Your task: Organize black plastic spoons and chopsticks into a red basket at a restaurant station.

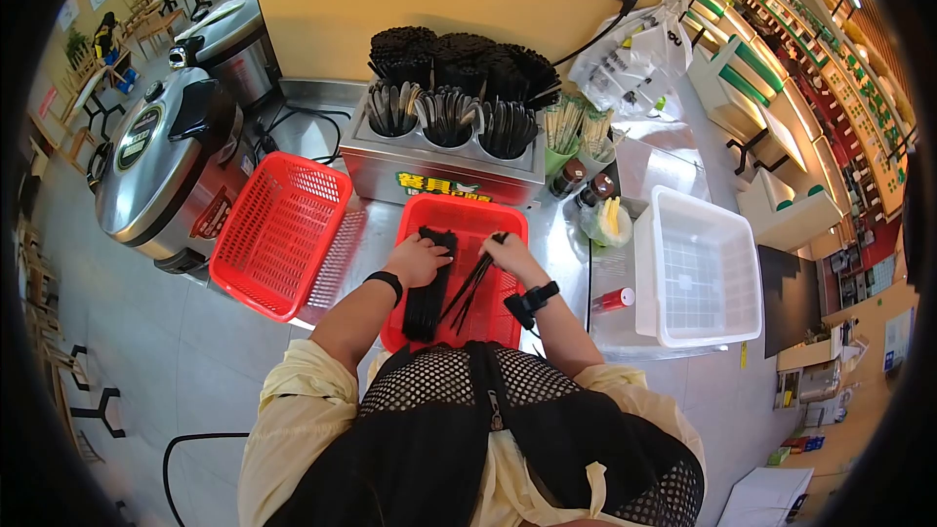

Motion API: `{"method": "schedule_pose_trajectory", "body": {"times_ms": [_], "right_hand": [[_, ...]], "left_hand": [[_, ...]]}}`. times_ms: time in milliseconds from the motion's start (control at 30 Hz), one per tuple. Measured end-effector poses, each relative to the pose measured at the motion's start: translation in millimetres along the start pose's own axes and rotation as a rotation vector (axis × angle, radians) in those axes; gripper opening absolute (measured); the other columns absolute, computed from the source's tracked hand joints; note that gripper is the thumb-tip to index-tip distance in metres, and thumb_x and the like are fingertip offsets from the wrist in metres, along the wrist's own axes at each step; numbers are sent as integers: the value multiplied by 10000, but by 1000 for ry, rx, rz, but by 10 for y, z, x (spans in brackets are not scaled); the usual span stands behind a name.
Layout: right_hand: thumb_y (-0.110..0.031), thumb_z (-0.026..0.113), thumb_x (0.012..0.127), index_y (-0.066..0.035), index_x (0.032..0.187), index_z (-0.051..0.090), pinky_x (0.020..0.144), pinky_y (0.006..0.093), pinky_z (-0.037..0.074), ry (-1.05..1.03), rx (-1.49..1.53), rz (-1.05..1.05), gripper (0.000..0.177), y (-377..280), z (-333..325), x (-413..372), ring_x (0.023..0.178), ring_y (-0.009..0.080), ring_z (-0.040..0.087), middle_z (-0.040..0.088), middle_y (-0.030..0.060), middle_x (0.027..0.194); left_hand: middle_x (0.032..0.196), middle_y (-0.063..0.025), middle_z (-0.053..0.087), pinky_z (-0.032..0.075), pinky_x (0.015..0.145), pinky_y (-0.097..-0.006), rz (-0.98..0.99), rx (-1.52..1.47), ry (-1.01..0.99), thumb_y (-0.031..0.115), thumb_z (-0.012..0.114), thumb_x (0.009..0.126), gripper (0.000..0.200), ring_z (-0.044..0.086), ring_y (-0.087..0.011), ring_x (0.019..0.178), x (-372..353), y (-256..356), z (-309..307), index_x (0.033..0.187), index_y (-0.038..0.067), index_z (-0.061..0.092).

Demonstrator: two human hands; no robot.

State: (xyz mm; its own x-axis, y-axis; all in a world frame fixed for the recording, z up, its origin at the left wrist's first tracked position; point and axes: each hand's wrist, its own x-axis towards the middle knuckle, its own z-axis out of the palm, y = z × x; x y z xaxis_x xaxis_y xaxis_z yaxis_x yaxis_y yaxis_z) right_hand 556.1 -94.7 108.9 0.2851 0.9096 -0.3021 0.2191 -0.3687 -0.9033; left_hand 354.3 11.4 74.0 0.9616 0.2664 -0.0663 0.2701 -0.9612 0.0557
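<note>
In the red basket (508, 218) before me lies a thick bundle of black chopsticks (427, 307), lined up lengthwise. My left hand (418, 260) grips the upper part of that bundle, its fingers curled over the top. To its right, my right hand (511, 258) is closed around a few loose black chopsticks (468, 295), which fan out and point down toward me. Behind the basket stands a metal utensil holder (390, 168) with spoons (448, 115) in its front cups and many black chopsticks (464, 59) upright at the back.
An empty red basket (278, 234) sits left, beside a large rice cooker (171, 161). On the right are a white plastic bin (701, 268), a red can (613, 301), dark-lidded jars (593, 190) and wrapped chopsticks (563, 127). A plastic bag (639, 54) hangs near the wall.
</note>
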Motion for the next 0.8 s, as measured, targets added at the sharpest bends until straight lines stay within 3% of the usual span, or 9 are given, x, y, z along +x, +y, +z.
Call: {"method": "schedule_pose_trajectory", "body": {"times_ms": [200,400,467,667,800], "right_hand": [[-232,582,811,-22,695,633,499,299,423,-2,3,61,245,230,422,142,542,137,551,578,55,596],[-270,607,814,-6,783,596,437,326,451,-117,-65,322,266,317,469,302,505,190,541,541,82,590],[-285,616,803,17,845,562,433,347,496,-76,56,432,309,391,542,331,462,207,527,543,109,645],[-221,643,787,62,1045,446,445,357,526,-57,-56,282,431,553,623,292,531,250,615,585,166,730],[-205,618,808,41,1191,373,471,341,529,7,-107,294,517,538,667,232,557,229,626,581,144,842]], "left_hand": [[1236,31,586,379,934,-364,2,-9,-3,219,543,778,409,537,-176,1102,12,-6,14,1178,187,621],[1216,8,592,385,922,-363,-16,20,82,217,526,791,438,550,-182,1076,32,-20,104,1221,152,582],[1211,-9,590,389,920,-366,-24,14,73,211,526,790,443,552,-192,1077,33,-19,96,1224,141,575],[1221,-14,577,381,931,-368,-13,2,46,211,535,785,446,548,-195,1079,16,-16,49,1223,138,577],[1221,-9,576,378,935,-369,-18,12,44,212,540,783,448,543,-194,1083,29,-6,78,1224,141,577]]}}
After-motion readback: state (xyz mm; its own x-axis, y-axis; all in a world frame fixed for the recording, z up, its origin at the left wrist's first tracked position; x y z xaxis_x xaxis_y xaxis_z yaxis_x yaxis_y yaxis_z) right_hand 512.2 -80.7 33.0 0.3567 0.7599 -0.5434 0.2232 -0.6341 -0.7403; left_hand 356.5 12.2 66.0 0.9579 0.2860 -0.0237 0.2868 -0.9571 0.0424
